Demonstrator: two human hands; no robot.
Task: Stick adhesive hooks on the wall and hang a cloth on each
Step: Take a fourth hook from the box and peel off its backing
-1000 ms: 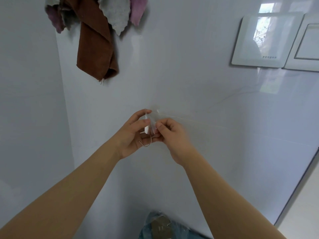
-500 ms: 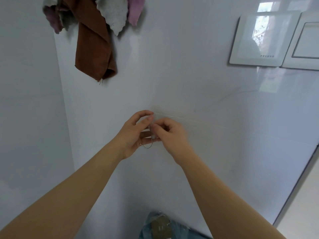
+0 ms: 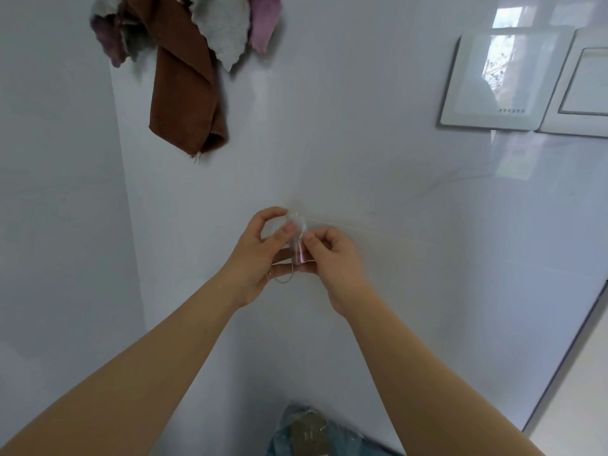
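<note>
In front of the white wall [image 3: 362,143] both hands meet over a clear adhesive hook [image 3: 297,240]. My left hand [image 3: 256,258] holds its transparent pad between thumb and fingers, and the thin metal hook wire [image 3: 283,278] curves out below the palm. My right hand [image 3: 332,261] pinches the clear film at the pad's right edge. High on the wall at the upper left hang several cloths in a bunch: a brown cloth [image 3: 184,93], a grey cloth [image 3: 220,31] and a pink cloth [image 3: 263,21].
Two white switch plates [image 3: 500,80] are mounted on the wall at the upper right. A wall corner runs down the left side. A clear plastic bag with packaging [image 3: 309,432] lies below at the bottom edge. A door frame edge slants at the lower right.
The hands stay together at the same spot. My left thumb has shifted up along the pad, and my right fingers have drawn the clear film slightly away from it.
</note>
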